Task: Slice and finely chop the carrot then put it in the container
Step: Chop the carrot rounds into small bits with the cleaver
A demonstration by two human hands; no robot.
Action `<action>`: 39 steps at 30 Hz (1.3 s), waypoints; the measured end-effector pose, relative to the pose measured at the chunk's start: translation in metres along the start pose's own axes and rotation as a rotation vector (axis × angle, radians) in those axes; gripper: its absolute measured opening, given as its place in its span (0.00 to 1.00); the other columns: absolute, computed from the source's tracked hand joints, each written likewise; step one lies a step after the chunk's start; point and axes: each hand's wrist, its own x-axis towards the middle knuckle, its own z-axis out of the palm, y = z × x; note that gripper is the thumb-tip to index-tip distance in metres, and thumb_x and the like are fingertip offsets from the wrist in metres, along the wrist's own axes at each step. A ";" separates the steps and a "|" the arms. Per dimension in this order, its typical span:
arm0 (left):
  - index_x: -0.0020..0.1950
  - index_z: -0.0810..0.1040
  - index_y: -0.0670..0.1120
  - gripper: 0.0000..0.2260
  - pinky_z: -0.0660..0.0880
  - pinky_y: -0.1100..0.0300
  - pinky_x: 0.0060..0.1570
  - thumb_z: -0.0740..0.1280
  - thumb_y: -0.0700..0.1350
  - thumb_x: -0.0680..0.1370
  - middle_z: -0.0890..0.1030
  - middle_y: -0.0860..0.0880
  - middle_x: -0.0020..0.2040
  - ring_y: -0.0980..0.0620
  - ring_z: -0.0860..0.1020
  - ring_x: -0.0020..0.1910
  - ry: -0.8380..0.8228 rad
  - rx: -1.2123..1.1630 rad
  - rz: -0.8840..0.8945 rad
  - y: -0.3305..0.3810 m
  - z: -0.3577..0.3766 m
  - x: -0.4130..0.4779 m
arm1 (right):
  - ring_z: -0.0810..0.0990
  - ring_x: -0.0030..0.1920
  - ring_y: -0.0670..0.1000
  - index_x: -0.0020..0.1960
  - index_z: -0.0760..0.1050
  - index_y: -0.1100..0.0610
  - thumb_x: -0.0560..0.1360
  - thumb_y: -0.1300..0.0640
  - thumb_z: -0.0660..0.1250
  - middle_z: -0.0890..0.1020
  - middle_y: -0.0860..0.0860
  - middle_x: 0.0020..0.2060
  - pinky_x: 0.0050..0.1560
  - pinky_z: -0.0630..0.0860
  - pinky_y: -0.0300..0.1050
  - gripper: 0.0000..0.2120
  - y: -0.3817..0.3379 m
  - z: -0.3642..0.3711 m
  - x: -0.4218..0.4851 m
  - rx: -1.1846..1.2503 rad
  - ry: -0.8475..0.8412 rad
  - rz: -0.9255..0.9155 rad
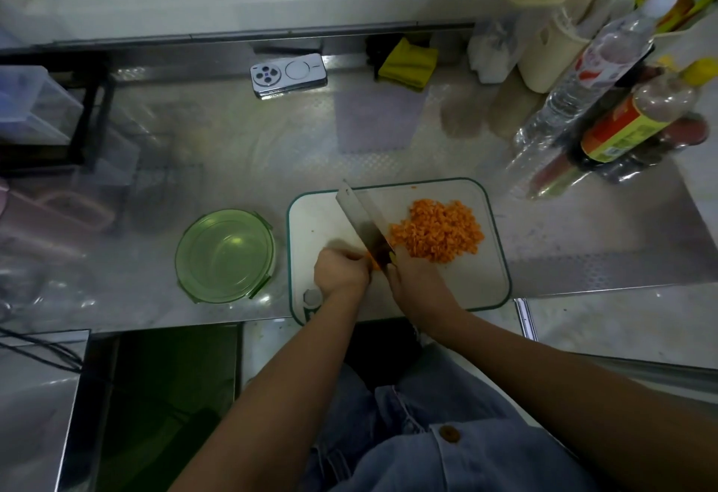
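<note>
Chopping nearly complete; transfer not started.

My left hand [342,272] curls over the last carrot stub [375,263] at the near edge of the cutting board [493,289]. My right hand [413,277] is closed round the handle of the cleaver [361,219], blade set against the stub. The chopped carrot pile [437,235] sits on the board's right half. The green container [225,258], just left of the board, holds nothing. A phone [288,74] and yellow cloth [408,64] lie well beyond the board, with bottles [594,64] to its far right. In my judgement nothing blocks the route to the container.
</note>
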 end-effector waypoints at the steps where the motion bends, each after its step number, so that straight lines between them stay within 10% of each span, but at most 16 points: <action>1: 0.44 0.86 0.45 0.07 0.76 0.60 0.42 0.74 0.47 0.70 0.85 0.44 0.43 0.46 0.82 0.44 0.002 -0.002 0.002 0.000 0.000 0.000 | 0.78 0.39 0.61 0.60 0.69 0.61 0.80 0.58 0.57 0.80 0.60 0.41 0.37 0.73 0.52 0.11 0.000 0.000 -0.001 -0.001 -0.011 0.001; 21: 0.43 0.86 0.46 0.07 0.79 0.58 0.45 0.74 0.47 0.69 0.85 0.45 0.41 0.47 0.82 0.43 -0.006 0.035 0.072 -0.006 0.001 0.002 | 0.78 0.42 0.62 0.56 0.69 0.61 0.80 0.60 0.57 0.79 0.61 0.43 0.37 0.69 0.51 0.07 0.001 0.005 0.002 -0.049 -0.082 0.035; 27: 0.46 0.85 0.47 0.12 0.73 0.60 0.43 0.71 0.55 0.72 0.85 0.47 0.44 0.47 0.81 0.45 0.002 0.158 0.193 -0.008 -0.004 0.003 | 0.77 0.28 0.56 0.56 0.71 0.62 0.81 0.57 0.57 0.79 0.57 0.36 0.30 0.74 0.49 0.10 0.004 -0.029 0.010 0.209 0.109 0.057; 39: 0.50 0.81 0.41 0.18 0.74 0.55 0.42 0.69 0.32 0.62 0.76 0.40 0.46 0.39 0.76 0.45 -0.121 0.722 1.278 -0.008 -0.010 0.021 | 0.75 0.21 0.52 0.50 0.68 0.61 0.81 0.57 0.58 0.77 0.57 0.33 0.21 0.71 0.42 0.07 0.026 -0.038 -0.001 0.344 0.093 0.249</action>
